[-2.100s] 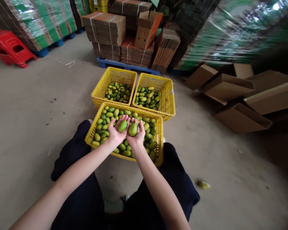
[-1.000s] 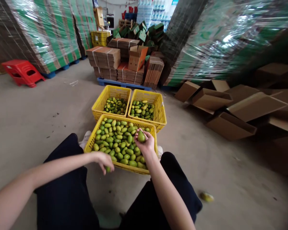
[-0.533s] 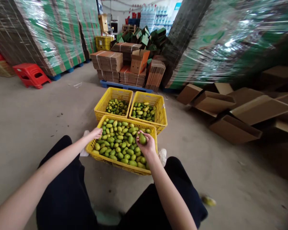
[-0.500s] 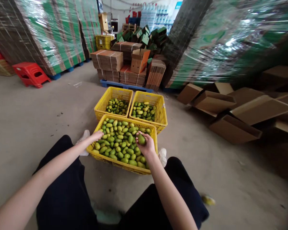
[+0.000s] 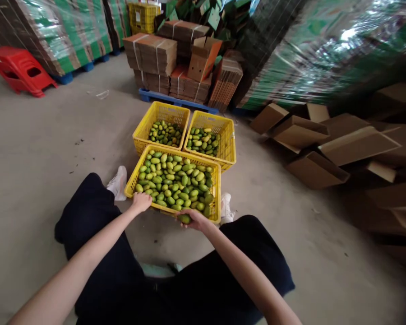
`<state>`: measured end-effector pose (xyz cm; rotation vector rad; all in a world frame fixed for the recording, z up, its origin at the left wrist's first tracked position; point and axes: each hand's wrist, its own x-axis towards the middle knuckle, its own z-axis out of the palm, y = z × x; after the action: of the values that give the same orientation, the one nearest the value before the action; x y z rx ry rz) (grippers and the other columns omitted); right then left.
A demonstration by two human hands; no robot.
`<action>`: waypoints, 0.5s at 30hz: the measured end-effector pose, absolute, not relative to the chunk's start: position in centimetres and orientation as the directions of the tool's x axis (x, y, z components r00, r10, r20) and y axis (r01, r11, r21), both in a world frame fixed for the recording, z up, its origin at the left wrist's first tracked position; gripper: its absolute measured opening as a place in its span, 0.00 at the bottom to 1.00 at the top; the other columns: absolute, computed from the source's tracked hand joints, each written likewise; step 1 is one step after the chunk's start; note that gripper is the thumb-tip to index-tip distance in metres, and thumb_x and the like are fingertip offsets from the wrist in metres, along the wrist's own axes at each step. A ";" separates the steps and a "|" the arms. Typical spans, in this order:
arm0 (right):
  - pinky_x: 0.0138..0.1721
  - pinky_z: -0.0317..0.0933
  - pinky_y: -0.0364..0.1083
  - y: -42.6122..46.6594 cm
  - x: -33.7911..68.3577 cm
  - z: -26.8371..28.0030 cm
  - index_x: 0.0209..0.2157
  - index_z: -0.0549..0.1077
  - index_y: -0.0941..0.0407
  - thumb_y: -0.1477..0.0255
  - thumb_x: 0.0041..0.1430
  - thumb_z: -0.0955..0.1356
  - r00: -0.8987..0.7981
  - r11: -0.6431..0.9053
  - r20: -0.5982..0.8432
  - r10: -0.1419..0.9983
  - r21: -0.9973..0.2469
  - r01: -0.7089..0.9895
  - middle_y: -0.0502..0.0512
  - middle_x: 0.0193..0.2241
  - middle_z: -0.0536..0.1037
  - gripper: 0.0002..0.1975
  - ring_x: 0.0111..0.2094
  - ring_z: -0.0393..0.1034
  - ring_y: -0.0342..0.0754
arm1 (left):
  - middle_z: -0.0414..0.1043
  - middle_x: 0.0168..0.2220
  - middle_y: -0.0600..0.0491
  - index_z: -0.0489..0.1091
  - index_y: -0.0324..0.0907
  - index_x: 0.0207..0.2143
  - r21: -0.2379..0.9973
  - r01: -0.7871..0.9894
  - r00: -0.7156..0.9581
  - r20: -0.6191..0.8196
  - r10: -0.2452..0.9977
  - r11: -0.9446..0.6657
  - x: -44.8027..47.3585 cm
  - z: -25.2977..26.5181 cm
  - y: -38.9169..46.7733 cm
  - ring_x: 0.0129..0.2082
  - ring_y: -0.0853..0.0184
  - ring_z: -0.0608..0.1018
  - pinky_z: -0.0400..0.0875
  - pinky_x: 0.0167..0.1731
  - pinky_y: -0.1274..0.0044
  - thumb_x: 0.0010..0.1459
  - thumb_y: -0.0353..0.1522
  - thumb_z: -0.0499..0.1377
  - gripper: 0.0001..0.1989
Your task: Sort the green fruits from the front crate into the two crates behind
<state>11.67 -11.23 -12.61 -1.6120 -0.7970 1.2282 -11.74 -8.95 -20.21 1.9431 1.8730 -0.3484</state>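
Observation:
A yellow plastic crate (image 5: 130, 180) full of small green and yellowish mangoes (image 5: 171, 180) stands on the floor between my feet. At its near left rim is my left hand (image 5: 141, 202), fingers curled downward and closed; what they hold, if anything, is hidden. My right hand (image 5: 195, 220) is over the near rim toward the right, closed around a darker green mango (image 5: 184, 219). Behind this crate two more yellow crates stand side by side, the left one (image 5: 140, 131) and the right one (image 5: 228, 140), each partly filled with mangoes.
Bundles of flattened cardboard boxes (image 5: 150, 54) lie on a blue pallet (image 5: 176, 99) beyond the crates. Open cardboard boxes (image 5: 314, 169) are heaped at the right. A red stool (image 5: 23, 70) stands at the far left, beside wrapped pallet stacks (image 5: 67, 31).
My right hand has moved toward me with the mango, from above the fruit to the near rim. My left hand has come from the left side to the near left rim. The view has tilted down.

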 end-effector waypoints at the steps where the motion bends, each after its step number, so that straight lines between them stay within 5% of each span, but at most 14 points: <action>1: 0.17 0.59 0.39 -10.1 12.0 -11.3 0.25 0.66 0.56 0.74 0.55 0.65 0.259 -0.398 -0.399 0.879 -0.915 -0.059 0.44 0.19 0.72 0.05 0.15 0.66 0.39 | 0.77 0.46 0.36 0.77 0.35 0.38 0.112 0.994 0.062 -0.462 0.885 -0.011 -11.7 -20.1 -8.9 0.50 0.50 0.76 0.65 0.49 0.62 0.66 0.32 0.43 0.23; 5: 0.23 0.66 0.43 -2.0 14.9 -4.2 0.27 0.68 0.59 0.65 0.64 0.59 0.211 -0.460 -0.484 0.849 -0.875 -0.153 0.55 0.25 0.77 0.16 0.25 0.75 0.44 | 0.78 0.45 0.39 0.77 0.37 0.39 0.077 0.997 0.047 -0.488 0.871 -0.011 -11.7 -19.8 -9.0 0.49 0.53 0.78 0.64 0.48 0.64 0.66 0.32 0.42 0.23; 9: 0.29 0.64 0.45 3.3 18.5 -0.5 0.28 0.70 0.66 0.64 0.66 0.41 0.277 -0.359 -0.411 0.869 -0.907 -0.220 0.66 0.34 0.78 0.36 0.33 0.77 0.42 | 0.79 0.45 0.41 0.77 0.39 0.39 0.063 0.998 0.043 -0.502 0.864 -0.013 -11.8 -19.8 -9.0 0.49 0.55 0.78 0.63 0.48 0.64 0.66 0.33 0.42 0.23; 12: 0.32 0.68 0.46 1.7 19.1 -2.8 0.33 0.73 0.66 0.66 0.68 0.52 0.168 -0.396 -0.427 0.889 -0.899 -0.187 0.65 0.35 0.80 0.25 0.30 0.76 0.43 | 0.79 0.45 0.40 0.77 0.39 0.39 0.063 0.998 0.046 -0.508 0.860 -0.016 -11.8 -19.9 -9.0 0.48 0.56 0.78 0.63 0.47 0.65 0.66 0.33 0.42 0.23; 15: 0.32 0.71 0.46 -1.7 18.3 -7.1 0.34 0.75 0.62 0.70 0.65 0.61 0.017 -0.571 -0.571 0.821 -0.820 0.025 0.62 0.32 0.81 0.14 0.29 0.75 0.46 | 0.79 0.45 0.42 0.78 0.39 0.38 0.062 0.998 0.044 -0.515 0.856 -0.013 -11.7 -19.9 -8.9 0.47 0.56 0.79 0.64 0.46 0.65 0.66 0.33 0.42 0.23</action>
<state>18.33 -1.68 -7.14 -1.6700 -0.8726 1.6204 -11.74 -8.90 -19.93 1.9227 1.8647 -0.4717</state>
